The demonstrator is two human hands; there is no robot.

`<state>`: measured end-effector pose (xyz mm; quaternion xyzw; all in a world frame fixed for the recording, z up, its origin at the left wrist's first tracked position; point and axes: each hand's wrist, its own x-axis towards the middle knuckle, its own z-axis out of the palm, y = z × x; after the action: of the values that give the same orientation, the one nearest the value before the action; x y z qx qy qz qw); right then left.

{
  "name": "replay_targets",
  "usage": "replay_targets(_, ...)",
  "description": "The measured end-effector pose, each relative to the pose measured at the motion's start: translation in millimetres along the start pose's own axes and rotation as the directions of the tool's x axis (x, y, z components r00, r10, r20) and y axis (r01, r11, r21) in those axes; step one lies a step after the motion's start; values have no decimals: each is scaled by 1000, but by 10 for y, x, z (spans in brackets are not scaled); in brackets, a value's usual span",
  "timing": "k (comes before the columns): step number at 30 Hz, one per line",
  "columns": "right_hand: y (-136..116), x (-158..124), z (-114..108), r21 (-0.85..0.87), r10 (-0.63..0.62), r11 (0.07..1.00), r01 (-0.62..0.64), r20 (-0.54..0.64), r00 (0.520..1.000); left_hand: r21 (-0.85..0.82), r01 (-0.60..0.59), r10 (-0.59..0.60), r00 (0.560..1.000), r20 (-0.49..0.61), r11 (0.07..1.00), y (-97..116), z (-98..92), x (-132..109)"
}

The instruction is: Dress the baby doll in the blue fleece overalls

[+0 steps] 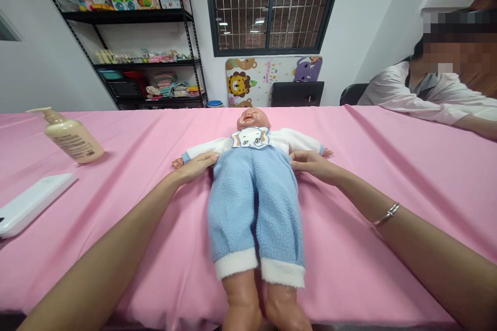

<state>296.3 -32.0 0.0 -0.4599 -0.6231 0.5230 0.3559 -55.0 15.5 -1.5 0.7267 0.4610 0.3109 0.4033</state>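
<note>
A baby doll [252, 119] lies on its back on a pink cloth, its head away from me and its bare feet at the near edge. It wears a white top [281, 138] with an elephant face on the chest and fleecy blue trousers [254, 191] with white cuffs. At the left side of the waistband, my left hand [199, 164] is closed with the trousers' edge in its fingers. My right hand [316, 164] pinches the waistband at the opposite side; its fingertips are partly hidden. A silver bracelet circles my right wrist.
A beige pump bottle [73, 137] and a white oblong object [37, 201] sit on the pink cloth [155, 248] at left. A person in a white shirt [404, 90] leans on the table at right. Black shelves [132, 16] with toy boxes stand behind.
</note>
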Motion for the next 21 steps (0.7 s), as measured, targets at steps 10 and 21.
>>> replay_targets(10,250,328,31,-322,-211,940,115,-283,935,-34,-62,63,998,23,997,224,77,-16)
replay_targets(21,-513,-273,725,-653,-632,698,295,-367,683,120,-57,105,889,-445,991,23,441,216)
